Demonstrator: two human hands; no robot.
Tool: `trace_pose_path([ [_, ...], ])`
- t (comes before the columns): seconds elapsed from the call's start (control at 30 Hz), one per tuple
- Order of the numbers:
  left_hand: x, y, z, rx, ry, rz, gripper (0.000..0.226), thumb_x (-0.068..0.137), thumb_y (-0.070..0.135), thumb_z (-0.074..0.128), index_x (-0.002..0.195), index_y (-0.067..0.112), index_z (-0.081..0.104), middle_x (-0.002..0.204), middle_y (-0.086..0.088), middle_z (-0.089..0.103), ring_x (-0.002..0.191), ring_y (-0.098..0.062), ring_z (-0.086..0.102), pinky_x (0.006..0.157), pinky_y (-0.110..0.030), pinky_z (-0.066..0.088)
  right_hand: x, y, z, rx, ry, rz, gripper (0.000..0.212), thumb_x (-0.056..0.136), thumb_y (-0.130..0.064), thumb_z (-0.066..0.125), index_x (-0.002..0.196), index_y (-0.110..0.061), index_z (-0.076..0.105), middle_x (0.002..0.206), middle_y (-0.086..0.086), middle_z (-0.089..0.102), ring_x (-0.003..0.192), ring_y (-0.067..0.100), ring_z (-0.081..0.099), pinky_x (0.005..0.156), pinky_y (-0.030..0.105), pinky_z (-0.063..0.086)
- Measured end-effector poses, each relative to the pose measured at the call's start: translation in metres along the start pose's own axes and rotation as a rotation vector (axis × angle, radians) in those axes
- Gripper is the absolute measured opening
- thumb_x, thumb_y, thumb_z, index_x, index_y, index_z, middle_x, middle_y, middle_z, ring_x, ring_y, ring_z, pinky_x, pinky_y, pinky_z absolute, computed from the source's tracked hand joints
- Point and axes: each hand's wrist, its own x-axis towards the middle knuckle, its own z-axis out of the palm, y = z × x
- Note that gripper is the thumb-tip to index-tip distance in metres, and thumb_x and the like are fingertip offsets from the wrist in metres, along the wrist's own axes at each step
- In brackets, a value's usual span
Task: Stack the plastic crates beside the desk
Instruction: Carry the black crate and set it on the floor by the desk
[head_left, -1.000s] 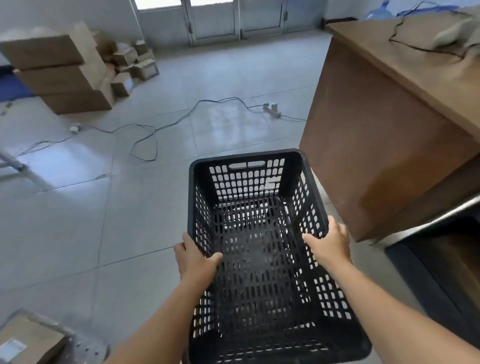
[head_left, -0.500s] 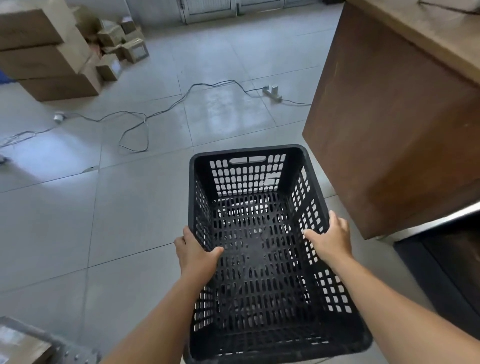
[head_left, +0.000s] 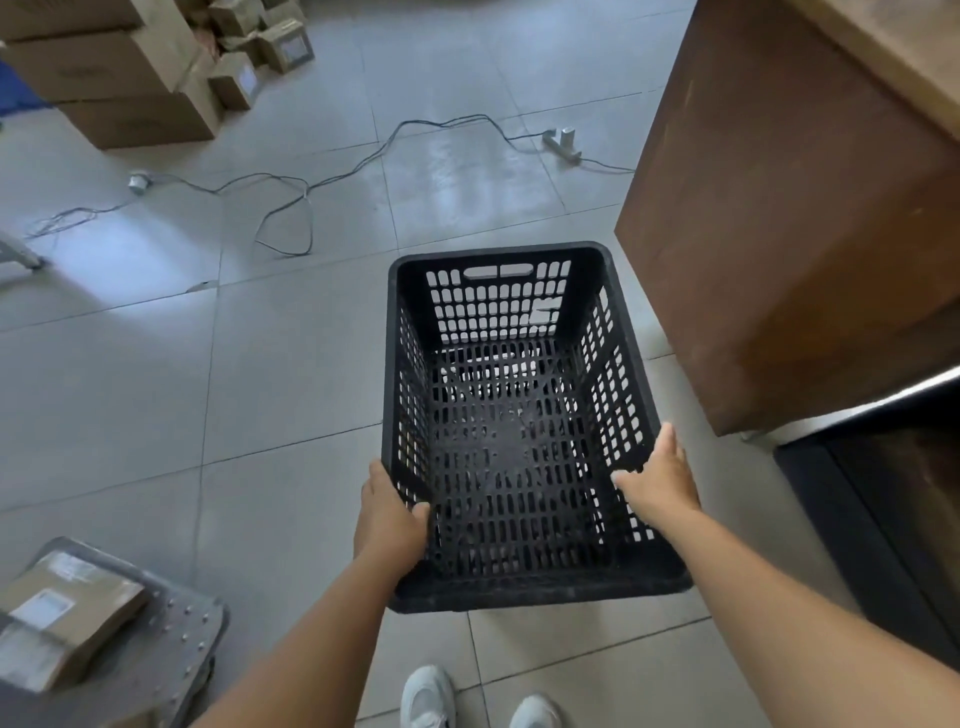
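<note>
A black perforated plastic crate is held out in front of me, empty, its open top facing up. My left hand grips its left rim, thumb inside. My right hand grips the right rim, thumb also inside. The brown wooden desk stands just to the right of the crate, its side panel close to the crate's far right corner. Whether the crate touches the floor cannot be told.
A grey cable and a power strip lie on the tiled floor ahead. Cardboard boxes are piled at the far left. A metal cart with parcels sits at the near left. My white shoes show below.
The crate has moved lower and away from me, towards the floor beside the desk. The view has tilted further down, so my shoes and the cart now show. Both hands keep their grip.
</note>
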Motion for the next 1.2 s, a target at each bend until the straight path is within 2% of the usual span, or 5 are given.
trace_pose_path([
  [0.23,-0.023,-0.015,0.009,-0.023,0.062,-0.048,0.056,0.083,-0.002,0.038,0.131,0.026,0.031,0.111,-0.007,0.054,0.088,-0.029,0.056,0.073,-0.041,0.048,-0.033,0.036,0.001,0.035,0.02,0.052,0.083,0.088,0.002,0.043,0.149,-0.04,0.006,0.141,0.005,0.047,0.097,0.028,0.056,0.07,0.031,0.042],
  [0.47,-0.024,-0.019,0.007,-0.112,0.075,-0.149,0.047,0.082,-0.003,0.037,0.123,0.019,0.045,0.089,-0.004,0.056,0.081,-0.029,0.055,0.077,-0.043,0.053,-0.035,0.037,0.006,0.197,0.193,0.132,0.064,0.088,0.004,0.037,0.141,-0.031,0.042,0.129,0.004,0.06,0.1,0.028,0.056,0.084,0.033,0.047],
  [0.6,-0.024,-0.021,0.008,-0.158,0.105,-0.147,0.05,0.081,-0.004,0.035,0.122,0.023,0.048,0.09,-0.003,0.059,0.081,-0.028,0.057,0.073,-0.042,0.054,-0.036,0.032,0.006,0.231,0.232,0.142,0.062,0.088,0.003,0.039,0.14,-0.031,0.045,0.132,0.004,0.059,0.112,0.031,0.057,0.091,0.035,0.048],
  [0.87,-0.021,-0.017,0.013,-0.209,0.144,-0.161,0.041,0.083,-0.005,0.037,0.106,0.024,0.053,0.08,0.001,0.06,0.067,-0.02,0.055,0.058,-0.031,0.044,-0.023,0.021,0.001,0.233,0.242,0.119,0.061,0.087,0.003,0.042,0.138,-0.03,0.047,0.127,0.003,0.063,0.101,0.027,0.059,0.085,0.034,0.051],
  [1.2,-0.033,-0.016,0.017,-0.19,0.126,-0.165,0.046,0.08,-0.01,0.031,0.103,0.026,0.051,0.078,0.001,0.058,0.068,-0.024,0.055,0.059,-0.034,0.048,-0.029,0.037,-0.003,0.231,0.245,0.124,0.058,0.09,0.003,0.042,0.139,-0.028,0.047,0.127,0.004,0.062,0.088,0.022,0.052,0.078,0.031,0.049],
])
